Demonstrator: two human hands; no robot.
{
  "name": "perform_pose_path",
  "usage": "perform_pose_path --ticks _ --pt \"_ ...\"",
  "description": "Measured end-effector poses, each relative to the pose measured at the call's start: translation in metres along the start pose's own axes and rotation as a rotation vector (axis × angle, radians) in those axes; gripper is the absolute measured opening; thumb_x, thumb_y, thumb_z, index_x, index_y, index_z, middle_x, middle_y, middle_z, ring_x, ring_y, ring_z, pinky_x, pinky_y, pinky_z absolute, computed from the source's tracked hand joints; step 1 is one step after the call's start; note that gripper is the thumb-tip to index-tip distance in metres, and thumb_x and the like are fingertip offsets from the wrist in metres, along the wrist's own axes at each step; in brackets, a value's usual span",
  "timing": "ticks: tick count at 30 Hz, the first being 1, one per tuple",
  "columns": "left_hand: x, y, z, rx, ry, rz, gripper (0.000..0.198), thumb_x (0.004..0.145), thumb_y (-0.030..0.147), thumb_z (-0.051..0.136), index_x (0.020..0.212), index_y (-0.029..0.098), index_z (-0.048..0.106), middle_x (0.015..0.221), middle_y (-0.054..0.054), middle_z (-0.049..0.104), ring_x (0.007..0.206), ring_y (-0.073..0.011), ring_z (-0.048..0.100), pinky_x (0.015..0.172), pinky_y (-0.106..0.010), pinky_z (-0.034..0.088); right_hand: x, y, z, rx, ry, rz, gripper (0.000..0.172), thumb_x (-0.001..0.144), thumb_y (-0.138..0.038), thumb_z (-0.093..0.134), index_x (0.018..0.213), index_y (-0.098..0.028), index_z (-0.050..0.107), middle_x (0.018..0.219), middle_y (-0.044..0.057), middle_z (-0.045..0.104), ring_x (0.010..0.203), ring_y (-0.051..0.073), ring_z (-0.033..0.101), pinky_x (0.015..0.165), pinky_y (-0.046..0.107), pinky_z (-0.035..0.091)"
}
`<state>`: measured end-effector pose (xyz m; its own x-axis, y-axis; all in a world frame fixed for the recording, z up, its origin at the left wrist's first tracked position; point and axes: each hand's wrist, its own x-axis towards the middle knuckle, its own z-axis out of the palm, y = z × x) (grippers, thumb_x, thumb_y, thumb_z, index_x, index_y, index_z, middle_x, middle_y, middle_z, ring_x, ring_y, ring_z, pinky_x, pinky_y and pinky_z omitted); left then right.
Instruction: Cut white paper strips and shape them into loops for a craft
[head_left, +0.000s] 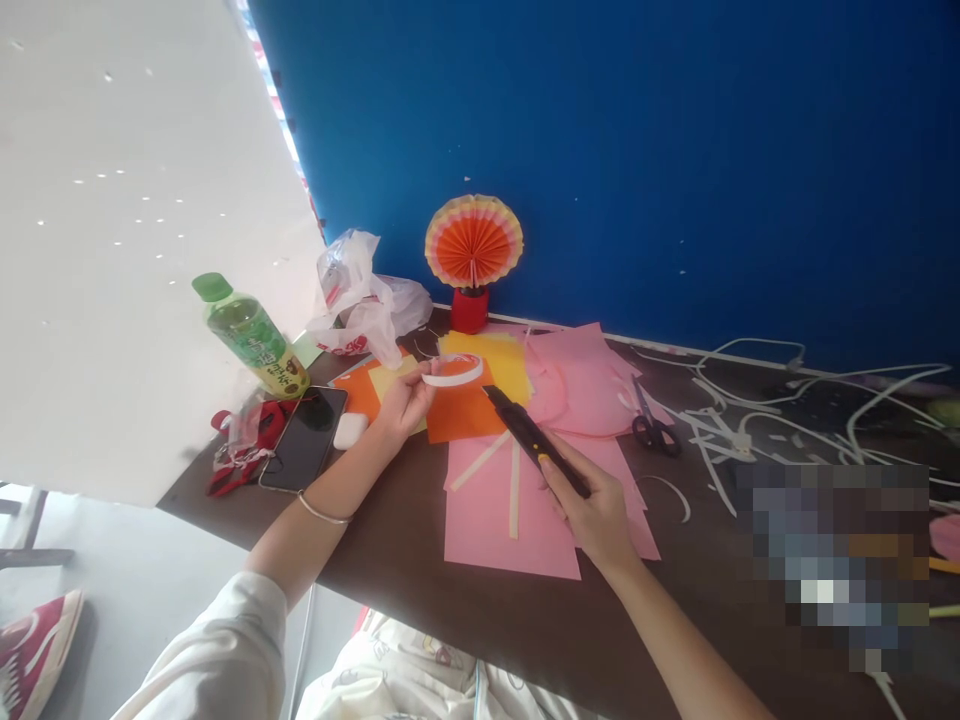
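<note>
My left hand (409, 398) is closed on a roll of white tape (454, 379), gripping its left edge above an orange paper sheet (459, 416). In my right hand (594, 500) is a black utility knife (534, 438), pointing up and to the left, its tip close to the tape roll. My thumb rests near the knife's yellow slider. Beneath the knife lie pink paper sheets (480, 540) with two pale strips, one of them the upright strip (514, 490). Yellow paper (508, 362) lies behind the tape.
A folded paper fan (474, 242) stands on a red base (469, 311) by the blue wall. Leftward are a green-capped bottle (255, 340), plastic bag (356, 290), phone (306, 438) and white case (350, 431). Scissors (655, 434), paper scraps and white cables (739, 345) lie right.
</note>
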<state>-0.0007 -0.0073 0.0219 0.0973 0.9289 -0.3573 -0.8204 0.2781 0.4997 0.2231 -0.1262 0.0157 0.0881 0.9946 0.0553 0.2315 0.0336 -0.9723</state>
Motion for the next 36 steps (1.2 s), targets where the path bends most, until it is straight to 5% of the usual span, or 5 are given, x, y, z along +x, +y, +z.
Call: perform_pose_path --ticks 3,8,24,30,36 --pt "-0.003 0.002 0.000 0.027 -0.022 -0.031 0.032 0.086 0.002 0.023 0.093 0.010 0.054 0.077 -0.005 0.061 0.067 -0.0070 0.062 0.064 -0.013 0.051 -0.002 0.001 -0.001 -0.005 -0.016 -0.043 0.047 0.079 -0.035 0.056 0.123 -0.018 0.053 0.058 -0.002 0.053 0.040 0.006 0.038 0.032 0.018 0.032" --pt "-0.006 0.002 -0.005 -0.149 -0.148 -0.070 0.034 0.085 -0.001 0.026 0.105 0.006 0.052 0.052 0.004 0.047 0.038 -0.0029 0.044 0.050 -0.007 0.045 -0.005 0.002 -0.002 -0.036 -0.027 -0.119 0.047 0.079 -0.034 0.055 0.124 -0.018 0.052 0.060 -0.001 0.055 0.042 0.007 0.042 0.033 0.018 0.034" --pt "-0.017 -0.004 -0.004 0.091 -0.158 -0.090 0.021 0.086 0.005 0.037 0.080 0.017 0.053 0.044 0.008 0.022 0.030 -0.0030 0.021 0.030 -0.011 0.029 -0.012 0.010 -0.005 -0.136 -0.040 -0.254 0.042 0.078 -0.037 0.055 0.115 -0.019 0.060 0.056 0.000 0.058 0.038 0.008 0.042 0.033 0.021 0.037" --pt "-0.015 -0.010 0.004 -0.055 -0.159 -0.054 0.023 0.086 0.005 0.033 0.083 0.013 0.054 0.055 0.004 0.045 0.046 -0.0033 0.050 0.066 -0.017 0.052 -0.007 0.005 -0.002 -0.101 -0.010 -0.169 0.047 0.079 -0.036 0.055 0.122 -0.019 0.054 0.062 0.000 0.059 0.041 0.008 0.044 0.035 0.020 0.037" --pt "-0.008 -0.016 0.002 0.026 -0.152 -0.033 0.019 0.088 0.017 0.041 0.081 0.013 0.057 0.083 -0.005 0.064 0.085 -0.0138 0.064 0.092 -0.034 0.046 -0.002 0.001 -0.001 -0.039 0.019 -0.054 0.047 0.079 -0.037 0.055 0.123 -0.021 0.053 0.065 0.000 0.058 0.045 0.008 0.045 0.037 0.020 0.038"
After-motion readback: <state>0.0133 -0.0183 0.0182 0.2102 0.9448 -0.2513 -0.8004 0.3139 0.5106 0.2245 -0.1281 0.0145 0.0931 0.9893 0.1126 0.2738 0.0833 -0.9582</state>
